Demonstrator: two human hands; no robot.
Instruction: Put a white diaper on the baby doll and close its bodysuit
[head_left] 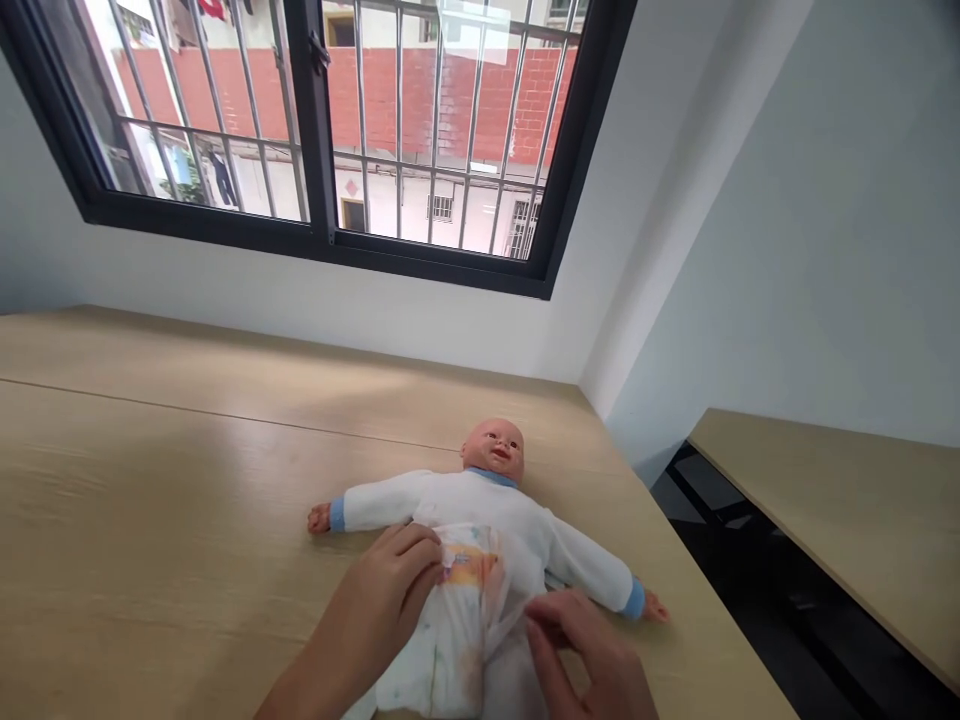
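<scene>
A baby doll [491,505] lies on its back on the wooden table, arms spread, in a white top with blue collar and cuffs. Over its lower body lies a white diaper [450,640] with an orange printed band at its upper edge. My left hand [397,575] pinches the diaper's upper left edge beside the band. On the other side, my right hand [585,645] has thumb and fingers curled together near the diaper's thin, sheer side part; whatever lies between the fingertips is too blurred to make out. The doll's legs are mostly hidden or out of view.
The pale wooden table [150,500] reaches back to the wall, with a seam across it. A dark-framed window [322,130] with metal bars is above. At right, past a gap with black panels [727,520], stands another wooden surface [847,490].
</scene>
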